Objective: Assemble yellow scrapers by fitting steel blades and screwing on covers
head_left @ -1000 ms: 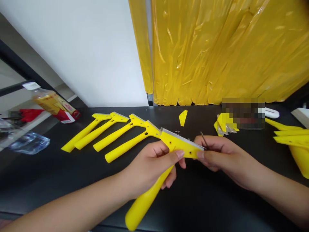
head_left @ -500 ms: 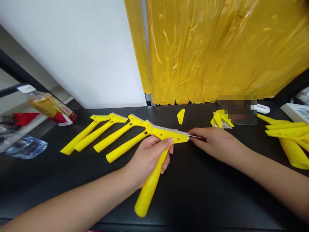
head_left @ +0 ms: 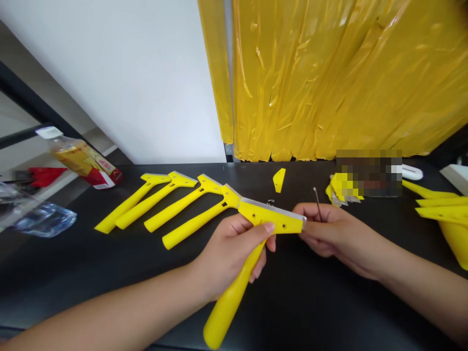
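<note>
My left hand [head_left: 237, 243] is closed round the neck of a yellow scraper [head_left: 234, 297], thumb on its wide head. A silver blade edge runs along the top of that head, and two holes show in its face. My right hand [head_left: 329, 229] is at the head's right end, fingertips at the metal corner there. A thin metal rod, like a hex key [head_left: 317, 202], sticks up from between its fingers; its lower part is hidden. Several similar yellow scrapers [head_left: 193, 225] lie side by side to the left. A loose yellow plate [head_left: 280, 180] and tiny metal screws [head_left: 270, 201] lie beyond the head.
More yellow plates [head_left: 334, 189] are heaped at the back right, beside a blurred-out object. Yellow handles [head_left: 448, 209] pile up at the right edge. A drink bottle [head_left: 86, 158] and clear plastic [head_left: 47, 217] lie at the left. Yellow film [head_left: 310, 73] covers the back panel.
My right hand has turned, so the metal rod now points upward, away from the scraper's end. The scraper has shifted slightly right and down in the view.
</note>
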The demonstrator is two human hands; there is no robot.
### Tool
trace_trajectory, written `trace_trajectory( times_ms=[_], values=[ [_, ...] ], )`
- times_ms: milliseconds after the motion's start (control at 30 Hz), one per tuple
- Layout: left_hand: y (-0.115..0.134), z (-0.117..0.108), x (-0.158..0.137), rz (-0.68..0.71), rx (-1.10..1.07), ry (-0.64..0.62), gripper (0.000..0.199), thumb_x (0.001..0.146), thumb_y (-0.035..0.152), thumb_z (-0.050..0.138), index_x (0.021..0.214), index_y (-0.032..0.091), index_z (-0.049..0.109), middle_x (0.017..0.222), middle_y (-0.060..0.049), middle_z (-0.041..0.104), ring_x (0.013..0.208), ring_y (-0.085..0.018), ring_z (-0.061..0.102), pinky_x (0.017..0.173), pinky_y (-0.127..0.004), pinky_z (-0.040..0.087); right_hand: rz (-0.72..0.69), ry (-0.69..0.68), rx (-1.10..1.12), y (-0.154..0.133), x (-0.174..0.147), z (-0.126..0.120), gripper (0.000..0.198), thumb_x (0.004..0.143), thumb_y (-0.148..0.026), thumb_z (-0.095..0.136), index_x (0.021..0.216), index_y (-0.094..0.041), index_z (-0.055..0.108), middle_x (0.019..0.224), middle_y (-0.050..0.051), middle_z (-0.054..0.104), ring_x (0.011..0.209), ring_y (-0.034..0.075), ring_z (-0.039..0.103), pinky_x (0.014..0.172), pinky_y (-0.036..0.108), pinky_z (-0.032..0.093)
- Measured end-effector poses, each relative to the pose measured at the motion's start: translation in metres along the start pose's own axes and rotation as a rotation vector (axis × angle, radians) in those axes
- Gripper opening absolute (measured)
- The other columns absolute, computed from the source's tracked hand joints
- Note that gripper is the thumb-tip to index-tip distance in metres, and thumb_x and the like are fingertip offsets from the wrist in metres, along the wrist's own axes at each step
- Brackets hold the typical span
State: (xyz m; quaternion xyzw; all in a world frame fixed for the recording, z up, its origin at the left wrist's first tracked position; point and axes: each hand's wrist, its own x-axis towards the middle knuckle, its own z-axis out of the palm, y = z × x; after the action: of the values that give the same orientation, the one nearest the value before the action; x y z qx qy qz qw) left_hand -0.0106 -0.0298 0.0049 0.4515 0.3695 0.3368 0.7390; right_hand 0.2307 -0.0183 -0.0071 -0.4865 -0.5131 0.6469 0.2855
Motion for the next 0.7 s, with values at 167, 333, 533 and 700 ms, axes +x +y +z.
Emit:
trace_trajectory(
  times_ms=[167,333,533,700],
  values=[
    [-0.002,-0.002,-0.001,0.038,-0.04,-0.03,0.035,0.102,0.046,0.074,0.084,0.017,0.065,0.07,0.002,0.063,0.04,-0.005,0.051,0.041,-0.016,0.039,0.104,-0.176,0.238,0.003,-0.008,0.009,0.043,0.082,-0.053,0.087,0.087,-0.023,0.056,0.061,-0.01,0.039,0.05,0.005,0.019,0.047,0.024,0.014],
    [-0.002,-0.006,0.004,0.047,-0.043,-0.046,0.037,0.107,0.047,0.066,0.082,0.02,0.062,0.047,0.006,0.052,0.037,-0.007,0.046,0.041,-0.015,0.038,0.125,-0.178,0.313,0.001,-0.008,0.01,0.041,0.087,-0.051,0.088,0.09,-0.021,0.061,0.062,-0.01,0.041,0.051,0.004,0.02,0.048,0.023,0.013],
    [-0.003,-0.006,0.005,0.023,-0.048,0.016,0.037,0.107,0.045,0.065,0.081,0.019,0.062,0.046,0.004,0.055,0.037,-0.008,0.045,0.042,-0.016,0.037,0.017,-0.031,-0.091,0.007,-0.005,0.011,0.042,0.095,-0.062,0.075,0.096,-0.021,0.071,0.073,-0.002,0.057,0.057,0.009,0.037,0.05,0.026,0.027],
    [0.0,-0.008,0.005,0.033,-0.038,0.037,0.038,0.106,0.046,0.065,0.08,0.019,0.063,0.045,0.003,0.056,0.037,-0.008,0.046,0.043,-0.017,0.036,-0.221,0.018,-0.594,0.015,-0.009,0.006,0.014,0.099,-0.034,0.07,0.108,-0.028,0.078,0.088,0.001,0.071,0.076,0.015,0.059,0.068,0.03,0.042]
  ],
)
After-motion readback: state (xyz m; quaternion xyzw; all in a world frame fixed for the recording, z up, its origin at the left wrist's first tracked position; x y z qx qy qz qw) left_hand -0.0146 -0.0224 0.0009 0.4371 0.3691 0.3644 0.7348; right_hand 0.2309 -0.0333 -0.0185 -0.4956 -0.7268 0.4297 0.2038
